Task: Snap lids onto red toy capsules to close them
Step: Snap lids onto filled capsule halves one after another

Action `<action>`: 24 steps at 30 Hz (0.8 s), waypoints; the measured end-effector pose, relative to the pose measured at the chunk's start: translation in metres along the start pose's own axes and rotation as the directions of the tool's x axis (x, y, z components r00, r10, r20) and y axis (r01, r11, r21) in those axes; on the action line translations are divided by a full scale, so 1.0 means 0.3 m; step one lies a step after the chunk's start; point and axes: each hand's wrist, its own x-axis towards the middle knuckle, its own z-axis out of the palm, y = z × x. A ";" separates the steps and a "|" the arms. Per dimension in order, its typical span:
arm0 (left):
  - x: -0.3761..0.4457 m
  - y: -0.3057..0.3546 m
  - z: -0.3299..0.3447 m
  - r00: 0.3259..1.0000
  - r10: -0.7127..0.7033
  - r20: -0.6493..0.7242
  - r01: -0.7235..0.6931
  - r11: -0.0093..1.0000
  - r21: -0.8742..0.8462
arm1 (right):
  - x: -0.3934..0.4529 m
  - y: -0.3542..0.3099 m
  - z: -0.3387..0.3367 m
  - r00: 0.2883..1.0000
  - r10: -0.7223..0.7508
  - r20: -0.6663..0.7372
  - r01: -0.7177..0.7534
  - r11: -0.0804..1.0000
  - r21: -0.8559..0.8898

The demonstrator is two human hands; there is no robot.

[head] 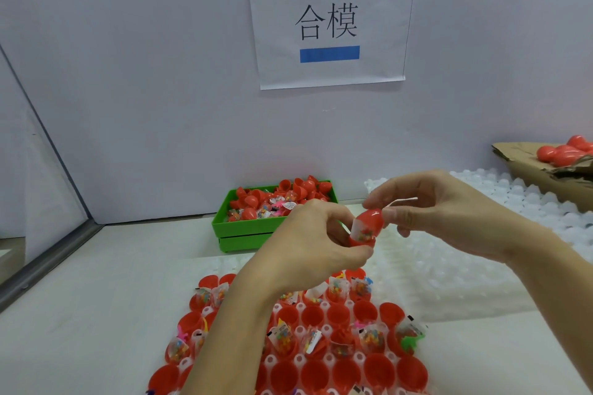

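My left hand (313, 244) grips a red capsule bottom (362, 240) with a clear toy packet (362, 229) sticking out of it. My right hand (426, 212) pinches a red lid (369, 216) and holds it on top of the packet, over the bottom half. Both hands are raised above a clear tray (300, 357) that holds several open red capsule bottoms, some with toy packets in them. My left forearm hides part of this tray.
A green bin (244, 228) with red lids and toy packets stands by the back wall. White empty trays (481, 253) lie at the right. A cardboard box (545, 176) with closed red capsules (564, 151) sits at the far right. A paper sign (327, 19) hangs on the wall.
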 end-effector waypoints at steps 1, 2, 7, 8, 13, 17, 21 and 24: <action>0.000 0.000 0.002 1.000 0.001 0.000 -0.001 1.000 -0.001 | 0.001 0.001 0.003 1.000 0.001 0.005 -0.001 1.000 0.000; 0.001 0.000 0.003 1.000 0.003 -0.003 -0.003 1.000 0.001 | 0.003 0.002 0.006 1.000 0.000 0.003 0.000 1.000 0.003; 0.008 -0.010 0.005 0.997 0.029 -0.074 -0.030 1.000 -0.007 | 0.009 0.005 0.006 0.999 -0.013 -0.045 0.013 1.000 0.000; 0.010 -0.013 0.007 0.994 0.035 -0.103 -0.038 0.999 -0.024 | 0.009 0.003 0.005 0.998 -0.016 -0.060 0.016 1.000 0.000; 0.019 -0.012 0.017 0.974 0.088 -0.207 -0.106 0.991 -0.076 | 0.004 -0.006 -0.002 0.990 -0.036 -0.140 0.036 0.999 0.002; 0.022 -0.011 0.019 0.960 0.117 -0.254 -0.137 0.989 -0.064 | 0.003 -0.009 -0.001 0.986 -0.042 -0.162 0.038 0.999 -0.030; 0.023 -0.013 0.020 0.956 0.112 -0.272 -0.145 0.984 -0.106 | 0.003 -0.016 0.004 0.982 -0.053 -0.182 0.050 0.999 -0.021; 0.024 -0.018 0.018 0.952 0.123 -0.281 -0.158 0.982 -0.106 | 0.002 -0.019 0.007 0.980 -0.062 -0.191 0.059 0.998 -0.021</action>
